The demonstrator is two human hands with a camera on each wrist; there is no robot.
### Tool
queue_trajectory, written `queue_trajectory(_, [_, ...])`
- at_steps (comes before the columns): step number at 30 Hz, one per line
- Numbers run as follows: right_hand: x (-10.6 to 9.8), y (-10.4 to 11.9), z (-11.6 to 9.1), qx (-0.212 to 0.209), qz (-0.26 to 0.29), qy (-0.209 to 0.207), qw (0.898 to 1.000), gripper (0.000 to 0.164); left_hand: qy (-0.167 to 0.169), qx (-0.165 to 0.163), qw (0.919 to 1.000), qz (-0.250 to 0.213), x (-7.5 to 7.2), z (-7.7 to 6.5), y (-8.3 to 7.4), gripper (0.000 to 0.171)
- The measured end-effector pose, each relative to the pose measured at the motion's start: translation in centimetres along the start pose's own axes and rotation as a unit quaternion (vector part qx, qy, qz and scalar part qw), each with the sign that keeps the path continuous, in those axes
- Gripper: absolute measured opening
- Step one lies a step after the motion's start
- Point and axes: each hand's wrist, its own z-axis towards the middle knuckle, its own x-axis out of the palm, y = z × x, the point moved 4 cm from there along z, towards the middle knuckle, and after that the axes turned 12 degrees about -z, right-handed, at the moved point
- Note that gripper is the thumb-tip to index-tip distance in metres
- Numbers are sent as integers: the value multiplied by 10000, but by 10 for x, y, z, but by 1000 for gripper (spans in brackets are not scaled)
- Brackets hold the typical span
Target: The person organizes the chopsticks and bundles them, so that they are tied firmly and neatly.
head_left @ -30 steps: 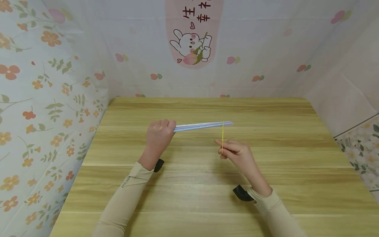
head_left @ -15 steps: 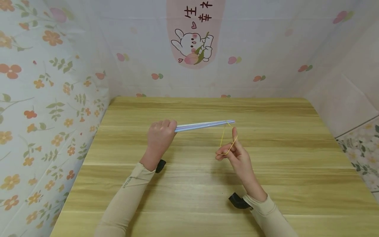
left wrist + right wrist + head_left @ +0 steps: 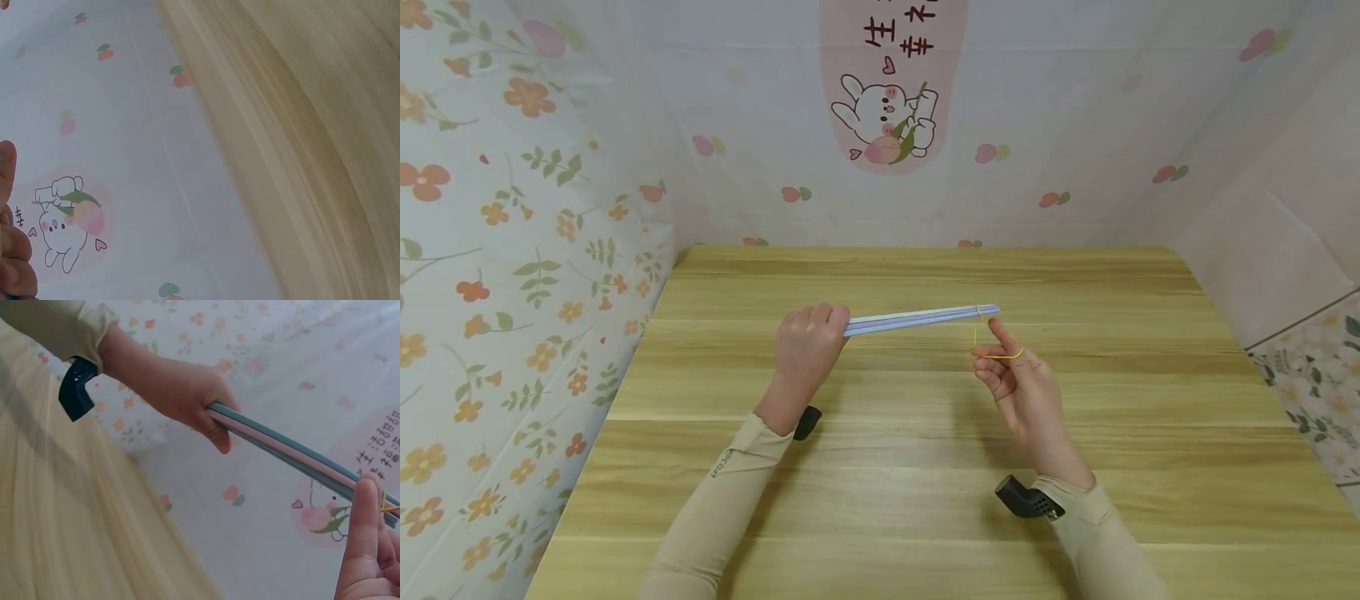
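Observation:
My left hand grips one end of a bundle of long thin pastel sticks, blue, purple and whitish. The bundle points right, above the table. Near its far end a yellow rubber band is wrapped on the sticks. The rest of the band stretches as a loop over the fingers of my right hand, with one digit raised beside the stick tips. In the right wrist view the left hand is wrapped round the sticks, and a right-hand digit stands in front of their tips.
A wood-grain table lies below both hands. Behind it hangs a pale cloth with a rabbit print, and a flowered cloth is on the left. A dark device is strapped at the right wrist.
The right hand has turned and shifted slightly right and up, with the band spread from a narrow stretch into a wider loop over its fingers. The left hand and sticks have barely moved.

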Motion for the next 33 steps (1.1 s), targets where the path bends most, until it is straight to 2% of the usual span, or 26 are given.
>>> queue_trajectory(2, [-3, 3, 4, 30, 272, 170, 9995, 38, -33, 60, 10000, 9, -1, 1, -1, 44])
queue_trajectory(5, [-7, 7, 9, 170, 279, 254, 9991, 40, -95, 188, 9998, -31, -2, 2, -1, 43])
queue_trajectory(10, [-10, 13, 15, 429, -233, 272, 9984, 37, -140, 365, 9992, -88, -4, 4, -3, 39])
queue_trajectory(17, [-9, 18, 21, 635, -832, 435, 9936, 37, -5, 492, 9985, -229, -5, 4, -3, 43])
queue_trajectory(27, [-5, 24, 24, 921, -1231, 537, 9867, 28, -43, 647, 9974, -323, -7, 8, -4, 39])
queue_trajectory(33, [-1, 29, 24, 1013, -1931, 419, 9750, 19, 123, 642, 9977, -185, -8, 7, -4, 37])
